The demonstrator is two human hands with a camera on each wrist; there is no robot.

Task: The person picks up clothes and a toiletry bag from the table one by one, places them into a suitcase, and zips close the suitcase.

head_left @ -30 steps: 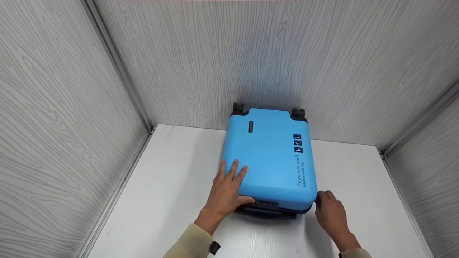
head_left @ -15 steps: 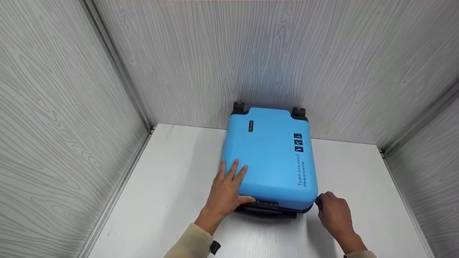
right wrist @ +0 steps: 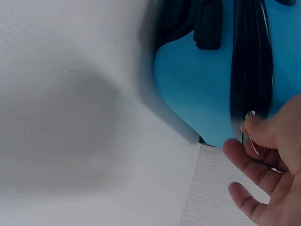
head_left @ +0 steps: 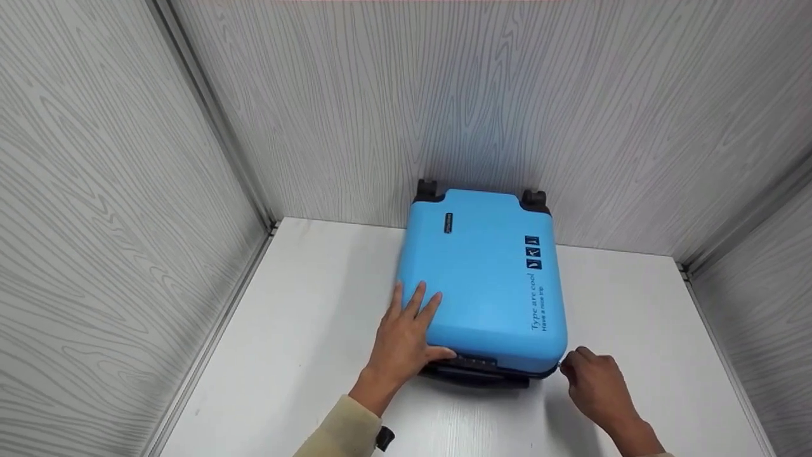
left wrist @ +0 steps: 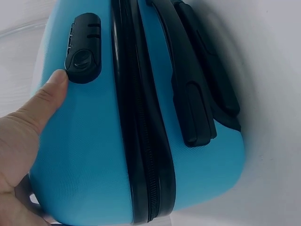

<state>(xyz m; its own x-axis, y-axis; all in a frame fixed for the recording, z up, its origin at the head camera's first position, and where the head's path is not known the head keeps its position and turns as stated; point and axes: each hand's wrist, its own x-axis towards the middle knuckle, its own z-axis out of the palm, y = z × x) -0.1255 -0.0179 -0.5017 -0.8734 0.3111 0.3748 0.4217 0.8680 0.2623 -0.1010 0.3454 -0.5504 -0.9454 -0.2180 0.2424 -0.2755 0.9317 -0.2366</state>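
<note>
A light blue hard-shell suitcase (head_left: 482, 273) lies flat, its black wheels (head_left: 534, 199) towards the back wall. My left hand (head_left: 401, 343) rests with spread fingers on its near left corner. In the left wrist view the thumb (left wrist: 47, 96) touches the shell beside the black combination lock (left wrist: 83, 49). A black-edged zipper (left wrist: 141, 108) runs round the side, next to the carry handle (left wrist: 188, 84). At the near right corner my right hand (head_left: 599, 387) pinches a small metal zipper pull (right wrist: 250, 113) between thumb and forefinger; the other fingers are loosely bent.
The suitcase lies on a white tabletop (head_left: 317, 285). Grey wood-grain panels stand on three sides: a back wall (head_left: 355, 114), a left wall (head_left: 95, 190) and a right wall (head_left: 774, 266).
My right hand has moved slightly nearer and to the right with the zipper pull, round the suitcase's near right corner. The left hand keeps its place on the suitcase.
</note>
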